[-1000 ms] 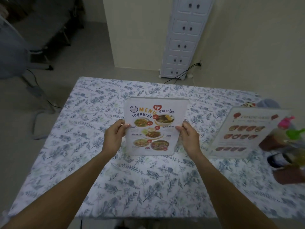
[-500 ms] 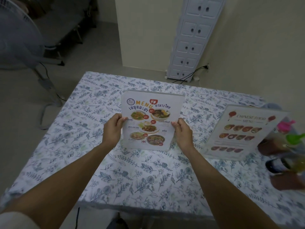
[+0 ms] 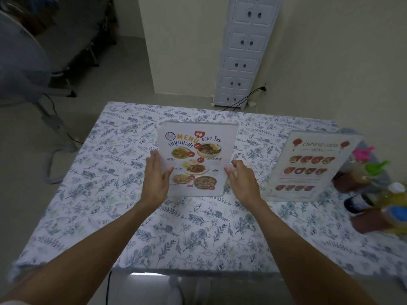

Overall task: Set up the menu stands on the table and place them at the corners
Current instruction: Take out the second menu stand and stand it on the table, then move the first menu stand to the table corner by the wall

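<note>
A Thai food menu stand (image 3: 196,148) stands upright near the middle of the floral-clothed table (image 3: 110,172), its foot on the cloth. My left hand (image 3: 156,177) lies flat along its left edge, fingers straight, thumb just over the front. At the menu's right edge, my right hand (image 3: 242,181) has its fingers spread and loosely curled. Neither hand grips the menu. A second stand, the Chinese food menu (image 3: 308,166), stands upright to the right.
Sauce and condiment bottles (image 3: 378,194) crowd the table's right edge, beside the Chinese food menu. A white drawer tower (image 3: 244,51) stands against the wall beyond the table. A fan (image 3: 19,62) and its cable are on the floor at left.
Both hands gripped the Thai menu's sides a second ago. Now it rests on the table and my fingers have opened off its edges. The view has shifted, showing more of the table's near edge.
</note>
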### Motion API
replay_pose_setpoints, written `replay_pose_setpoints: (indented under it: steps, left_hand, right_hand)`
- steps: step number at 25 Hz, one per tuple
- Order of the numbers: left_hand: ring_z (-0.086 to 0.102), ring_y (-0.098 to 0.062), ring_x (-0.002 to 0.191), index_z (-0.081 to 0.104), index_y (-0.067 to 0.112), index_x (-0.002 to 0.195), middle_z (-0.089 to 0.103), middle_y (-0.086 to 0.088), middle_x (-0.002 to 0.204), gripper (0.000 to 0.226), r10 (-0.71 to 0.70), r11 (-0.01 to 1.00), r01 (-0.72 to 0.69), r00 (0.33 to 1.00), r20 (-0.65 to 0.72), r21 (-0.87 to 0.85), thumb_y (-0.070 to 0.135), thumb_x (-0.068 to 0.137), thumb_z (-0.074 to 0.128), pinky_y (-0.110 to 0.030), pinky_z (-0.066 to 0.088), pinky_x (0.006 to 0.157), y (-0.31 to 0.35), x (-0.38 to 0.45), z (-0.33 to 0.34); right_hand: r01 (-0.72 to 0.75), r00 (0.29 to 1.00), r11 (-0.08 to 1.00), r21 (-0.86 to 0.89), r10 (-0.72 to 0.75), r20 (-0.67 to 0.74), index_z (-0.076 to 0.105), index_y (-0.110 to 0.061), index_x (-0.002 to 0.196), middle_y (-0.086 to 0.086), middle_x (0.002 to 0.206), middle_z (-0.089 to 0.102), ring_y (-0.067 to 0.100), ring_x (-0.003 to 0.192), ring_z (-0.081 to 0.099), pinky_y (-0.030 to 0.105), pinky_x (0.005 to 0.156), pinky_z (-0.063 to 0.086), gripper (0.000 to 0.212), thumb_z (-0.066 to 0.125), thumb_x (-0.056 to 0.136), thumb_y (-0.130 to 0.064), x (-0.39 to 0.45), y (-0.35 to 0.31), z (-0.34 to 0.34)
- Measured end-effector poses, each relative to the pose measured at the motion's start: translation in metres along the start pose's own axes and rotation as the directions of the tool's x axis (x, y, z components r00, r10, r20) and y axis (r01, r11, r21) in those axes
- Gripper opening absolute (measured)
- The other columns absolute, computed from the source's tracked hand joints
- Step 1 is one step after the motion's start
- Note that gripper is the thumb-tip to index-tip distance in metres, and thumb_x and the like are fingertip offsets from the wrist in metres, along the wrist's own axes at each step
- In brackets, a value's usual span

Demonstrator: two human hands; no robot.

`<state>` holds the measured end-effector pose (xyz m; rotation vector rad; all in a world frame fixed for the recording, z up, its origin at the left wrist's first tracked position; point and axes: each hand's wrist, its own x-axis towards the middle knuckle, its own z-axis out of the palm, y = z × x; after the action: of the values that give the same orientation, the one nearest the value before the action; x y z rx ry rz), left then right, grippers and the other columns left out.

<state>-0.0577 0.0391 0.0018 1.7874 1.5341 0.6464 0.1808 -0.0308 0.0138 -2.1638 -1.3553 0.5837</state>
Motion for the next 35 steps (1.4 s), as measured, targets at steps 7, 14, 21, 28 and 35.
replay_pose_setpoints:
  steps: [7, 14, 21, 28, 35]
  left_hand:
    - [-0.016, -0.035, 0.15, -0.006, 0.01, 0.155, -0.015, -0.016, 0.163, 0.07, 0.26, 0.825, -0.323, 0.945, 0.198, 0.464, 0.034, 0.102, 0.032, -0.047, -0.005, 0.121, 0.04, -0.05, 0.044]
    - [-0.02, -0.033, 0.15, -0.007, 0.009, 0.155, -0.017, -0.014, 0.163, 0.075, 0.189, 0.689, -0.455, 0.864, 0.466, 0.564, 0.051, 0.099, 0.02, -0.048, -0.011, 0.122, 0.106, -0.057, 0.106]
    - [-0.024, -0.031, 0.149, -0.009, 0.009, 0.154, -0.019, -0.014, 0.163, 0.075, 0.167, 0.682, -0.439, 0.872, 0.46, 0.585, 0.053, 0.099, 0.016, -0.046, -0.013, 0.121, 0.168, -0.051, 0.189]
    - [-0.006, -0.033, 0.153, -0.001, 0.005, 0.154, 0.0, -0.014, 0.165, 0.077, -0.03, 0.918, -0.074, 0.966, 0.255, 0.389, 0.048, 0.099, 0.03, -0.046, -0.002, 0.122, 0.196, -0.05, 0.258]
    - [0.057, -0.017, 0.105, 0.049, 0.009, 0.131, 0.06, 0.001, 0.121, 0.04, -0.115, 0.969, 0.128, 0.991, 0.071, -0.211, 0.03, 0.097, 0.051, -0.025, 0.044, 0.079, 0.217, -0.044, 0.262]
  right_hand:
    - [0.038, 0.999, 0.916, -0.398, -0.02, 0.049, 0.021, -0.014, 0.153, 0.009, 0.163, 0.016, 0.025, 0.151, 0.006, 0.043, 0.124, 0.003, 0.073, 0.033, 0.095, -0.057, -0.037, 0.028, -0.02]
    - [-0.082, 0.996, 0.904, -0.419, 0.065, -0.056, 0.018, -0.017, 0.153, 0.007, 0.164, 0.014, 0.023, 0.152, 0.004, 0.044, 0.123, 0.0, 0.076, 0.029, 0.093, -0.062, -0.06, 0.087, -0.08]
    - [-0.171, 0.982, 0.912, -0.373, 0.126, -0.141, 0.023, -0.015, 0.151, 0.008, 0.162, 0.02, 0.025, 0.151, 0.011, 0.044, 0.123, 0.009, 0.073, 0.036, 0.094, -0.058, -0.044, 0.178, -0.145]
    - [-0.14, 0.982, 0.974, -0.179, 0.114, -0.15, 0.033, -0.007, 0.143, 0.017, 0.148, 0.041, 0.033, 0.138, 0.035, 0.046, 0.113, 0.035, 0.065, 0.044, 0.094, -0.048, -0.002, 0.246, -0.187]
    - [-0.153, 0.984, 0.919, 0.362, 0.176, -0.03, 0.048, -0.011, 0.111, 0.009, 0.117, 0.065, 0.026, 0.103, 0.064, 0.037, 0.081, 0.053, 0.025, 0.058, 0.094, -0.026, 0.036, 0.254, -0.186]
